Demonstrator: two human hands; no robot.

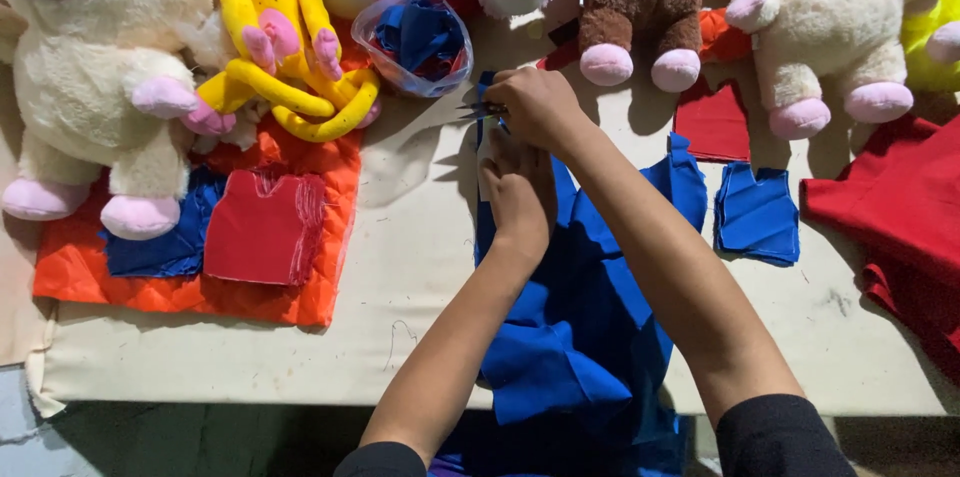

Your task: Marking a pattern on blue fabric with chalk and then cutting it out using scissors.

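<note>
Scissors (478, 110) in right hand (538, 105); left hand (517, 192) presses blue fabric (585, 307).

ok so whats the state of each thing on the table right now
right hand: gripping scissors
scissors: blades at blue cloth edge
left hand: pressed flat on blue cloth
blue cloth: spread out, hanging over table edge
plastic bag: open, holding blue scraps
red piece: flat on orange quilted cloth
</note>
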